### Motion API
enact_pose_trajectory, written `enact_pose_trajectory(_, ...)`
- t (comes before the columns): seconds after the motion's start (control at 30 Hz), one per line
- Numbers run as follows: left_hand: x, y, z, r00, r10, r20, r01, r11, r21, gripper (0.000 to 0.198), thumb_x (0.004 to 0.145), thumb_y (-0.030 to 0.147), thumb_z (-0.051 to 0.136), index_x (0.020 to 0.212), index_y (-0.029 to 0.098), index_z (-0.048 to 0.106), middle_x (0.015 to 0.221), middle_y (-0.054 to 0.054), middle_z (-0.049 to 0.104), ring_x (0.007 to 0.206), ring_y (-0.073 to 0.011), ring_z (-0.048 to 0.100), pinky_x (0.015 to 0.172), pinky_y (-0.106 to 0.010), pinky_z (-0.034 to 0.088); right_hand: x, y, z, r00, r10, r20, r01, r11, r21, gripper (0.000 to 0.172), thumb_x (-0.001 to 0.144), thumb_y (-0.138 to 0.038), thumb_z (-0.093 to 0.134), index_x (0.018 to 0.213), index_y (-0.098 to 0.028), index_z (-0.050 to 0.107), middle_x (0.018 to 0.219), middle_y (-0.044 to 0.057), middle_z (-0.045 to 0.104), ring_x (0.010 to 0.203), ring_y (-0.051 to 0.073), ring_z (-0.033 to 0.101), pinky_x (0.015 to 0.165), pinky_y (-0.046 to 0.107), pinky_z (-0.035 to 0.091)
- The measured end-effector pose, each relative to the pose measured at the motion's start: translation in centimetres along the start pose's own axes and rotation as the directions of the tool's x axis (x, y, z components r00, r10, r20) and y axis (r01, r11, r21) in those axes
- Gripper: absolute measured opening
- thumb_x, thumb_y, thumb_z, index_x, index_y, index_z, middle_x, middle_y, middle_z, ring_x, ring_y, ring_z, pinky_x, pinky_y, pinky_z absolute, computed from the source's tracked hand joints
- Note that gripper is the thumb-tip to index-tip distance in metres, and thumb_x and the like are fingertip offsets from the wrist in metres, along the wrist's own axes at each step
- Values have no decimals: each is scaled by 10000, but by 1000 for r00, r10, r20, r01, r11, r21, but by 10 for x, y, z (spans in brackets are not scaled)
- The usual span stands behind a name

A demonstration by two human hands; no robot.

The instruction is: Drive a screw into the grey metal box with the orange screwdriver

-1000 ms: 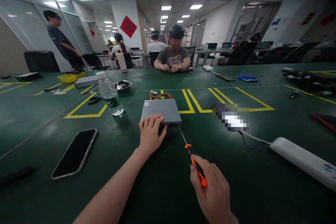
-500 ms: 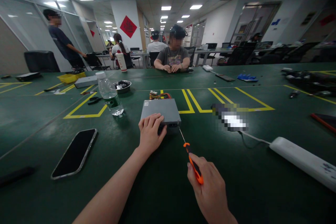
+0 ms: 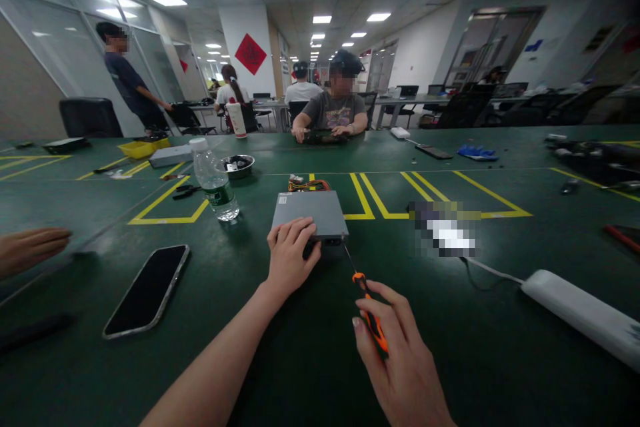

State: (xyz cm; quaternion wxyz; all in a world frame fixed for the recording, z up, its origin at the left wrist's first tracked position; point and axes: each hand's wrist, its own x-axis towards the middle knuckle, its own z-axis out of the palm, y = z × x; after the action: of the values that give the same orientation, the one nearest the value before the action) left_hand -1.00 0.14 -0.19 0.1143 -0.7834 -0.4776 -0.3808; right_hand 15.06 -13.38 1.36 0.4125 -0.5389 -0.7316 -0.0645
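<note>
A grey metal power supply unit (image 3: pixel 313 210) lies on the green table, its bundle of coloured wires (image 3: pixel 310 185) at the back. My left hand (image 3: pixel 293 253) holds it at the near left, fingers over the top and thumb against the front face. The tip of an orange and black screwdriver (image 3: pixel 359 278) meets the front face near the right corner. Around its handle is my right hand (image 3: pixel 400 347), with the grip loosened, the fingers somewhat spread and the thumb beside the handle. The palm side of that grip is partly hidden.
Left of the unit stand a water bottle (image 3: pixel 216 187) and a metal bowl (image 3: pixel 239 165); nearer lies a phone (image 3: pixel 147 290). Another person's hand (image 3: pixel 35 250) reaches in at the left edge. A power strip (image 3: pixel 575 310) with a cable lies right. A person (image 3: pixel 335 110) sits opposite.
My right hand's fingers have loosened and spread around the screwdriver handle. Another person's hand has come in at the left. The view has shifted slightly; my left hand stays on the unit.
</note>
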Motion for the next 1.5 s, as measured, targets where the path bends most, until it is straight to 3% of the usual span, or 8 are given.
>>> enact_pose_trajectory(0.2,1,-2,2,1000,0,-22,0,1000,-21,237,799,297,547,1034,264,549,1158,-3,612,1077,-213,508,900,-409,273,-4,0,0,993,-112,35,116,982,-149,296,933,-208,322,1173,-129,476,1153,158,543,969,191,621,712,258,558)
enact_pose_trajectory(0.47,1,-5,0,1000,1,-4,-2,999,-39,238,796,294,556,1033,268,563,1151,-4,617,1065,-220,504,865,-405,282,3,1,-5,997,-53,-52,42,981,-191,314,945,-305,293,1061,-116,515,1113,186,533,893,199,635,657,288,564)
enact_pose_trajectory(0.6,1,-5,1,1000,12,-13,-13,999,-41,227,796,290,555,1022,267,563,1135,1,624,1058,-216,506,860,-403,280,5,1,-2,986,-153,-72,132,964,-232,275,945,-235,293,1088,-116,496,1055,164,567,901,195,629,671,291,557)
enact_pose_trajectory(0.8,1,-5,1,1000,6,-13,-6,999,-35,228,791,294,561,1016,264,571,1135,-2,624,1055,-221,506,855,-408,285,9,7,-3,990,-81,-114,50,966,-253,293,948,-341,316,1013,-136,514,797,80,600,578,141,597,478,250,504)
enact_pose_trajectory(1.0,0,-6,1,1000,2,-15,-3,999,-40,240,790,294,561,1028,267,570,1142,-1,620,1054,-217,507,860,-409,291,7,-3,-1,978,-196,-64,163,924,-345,337,954,-269,253,1103,-86,494,1032,166,604,904,218,610,697,330,527)
enact_pose_trajectory(1.2,0,-7,2,1000,1,3,-1,999,-47,236,801,296,547,1035,270,558,1152,-4,616,1066,-227,499,858,-416,284,11,5,-5,986,-123,-110,81,939,-334,298,958,-317,289,1025,-144,523,774,62,619,572,134,587,510,251,491)
enact_pose_trajectory(1.33,0,-6,1,1000,-3,3,3,999,-47,226,806,293,535,1030,269,558,1148,-9,618,1070,-228,500,867,-418,281,6,1,-2,992,-82,-93,45,937,-347,401,953,-364,230,1047,-110,526,1022,170,576,855,219,611,626,320,534)
enact_pose_trajectory(1.5,0,-5,-1,1000,-4,22,5,999,-37,240,805,303,534,1041,268,559,1152,-10,613,1079,-226,496,862,-410,286,7,-1,6,967,-228,-117,189,943,-273,259,937,-212,325,1114,-124,492,1047,142,576,953,207,579,727,322,525)
